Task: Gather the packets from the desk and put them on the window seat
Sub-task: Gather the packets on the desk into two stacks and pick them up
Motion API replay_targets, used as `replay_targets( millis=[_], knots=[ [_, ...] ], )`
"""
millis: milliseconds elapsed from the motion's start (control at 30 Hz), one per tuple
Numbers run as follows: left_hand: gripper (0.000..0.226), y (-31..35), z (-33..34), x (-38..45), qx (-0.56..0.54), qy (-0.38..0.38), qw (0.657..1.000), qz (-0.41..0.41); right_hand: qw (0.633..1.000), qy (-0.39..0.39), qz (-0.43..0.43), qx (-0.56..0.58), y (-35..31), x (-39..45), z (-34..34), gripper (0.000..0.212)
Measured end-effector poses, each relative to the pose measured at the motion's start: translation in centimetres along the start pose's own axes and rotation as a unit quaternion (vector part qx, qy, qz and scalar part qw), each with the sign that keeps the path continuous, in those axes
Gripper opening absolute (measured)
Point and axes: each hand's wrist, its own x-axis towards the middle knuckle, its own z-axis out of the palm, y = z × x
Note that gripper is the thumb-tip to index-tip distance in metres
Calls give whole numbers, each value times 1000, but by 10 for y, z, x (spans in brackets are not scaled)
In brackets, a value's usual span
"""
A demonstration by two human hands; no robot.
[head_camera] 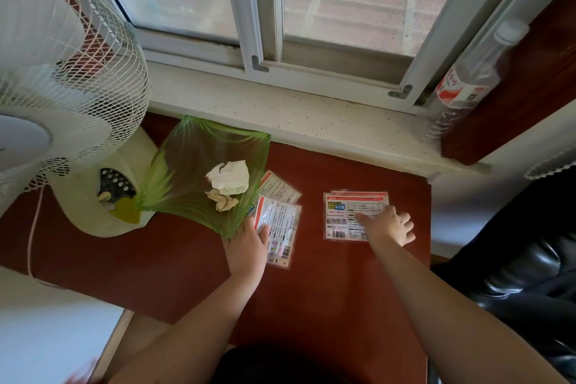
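Note:
Printed packets lie flat on the red-brown desk (174, 262). One packet (282, 227) sits at the middle, with another packet (279, 187) partly tucked under the green dish behind it. My left hand (249, 243) rests on the middle packet's left edge, thumb on its face. To the right lies a small stack of packets (343, 212); my right hand (388, 226) presses flat on its right part, fingers spread. The pale speckled window seat (280, 106) runs along the desk's far edge below the window.
A green translucent dish (187, 165) holding crumpled tissues (229, 178) stands left of the packets. A white fan (62, 87) fills the left side, its base on the desk. A clear plastic bottle (464, 84) leans at the sill's right end. A black chair (514, 274) is at right.

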Motion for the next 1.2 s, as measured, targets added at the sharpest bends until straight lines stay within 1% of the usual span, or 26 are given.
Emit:
replay_targets(
  millis=[133, 233, 333, 400, 500, 567, 600, 700, 833, 900, 967, 1067, 1133, 1200],
  knots=[
    [39, -10, -5, -7, 72, 24, 994, 85, 1000, 1, -5, -4, 0, -1, -1, 79],
    [45, -23, -2, -18, 100, 36, 985, 134, 1000, 3, -8, -2, 0, -3, -2, 78],
    [55, -38, 1, -32, 101, 34, 982, 157, 1000, 4, -16, -8, -1, -5, -2, 77],
    [51, -44, 2, -39, 75, 42, 983, 163, 1000, 7, -20, 4, -1, -7, -1, 76],
    [40, -44, 0, -36, 26, 44, 987, 152, 999, 0, -31, 14, -2, -8, -1, 77],
    [27, -39, -1, -28, 5, 40, 988, 149, 999, -14, -34, -1, -5, -5, -4, 78],
    [24, -36, -2, -24, 1, 36, 988, 149, 999, -23, -31, -10, -6, -3, -5, 78],
    [26, -24, -7, -13, 3, 11, 990, 143, 999, -41, -17, -30, -8, 3, -10, 80],
    [28, -17, -15, -3, -3, -23, 996, 89, 998, -56, -2, -27, -10, 6, -11, 81],
    [30, -14, -16, -1, 1, -26, 997, 77, 998, -60, 2, -24, -10, 7, -11, 81],
    [31, -11, -16, 1, -18, -26, 998, 54, 998, -57, 5, -24, -9, 7, -12, 83],
    [33, -8, -10, 3, -44, -56, 997, -4, 998, -54, 21, -23, -9, 6, -13, 92],
    [32, -8, -8, 3, -80, -63, 995, -24, 998, -46, 32, -18, -8, 5, -15, 101],
    [40, -8, -6, 2, -110, -66, 991, -40, 999, -41, 32, -9, -5, 5, -18, 108]
  ],
)
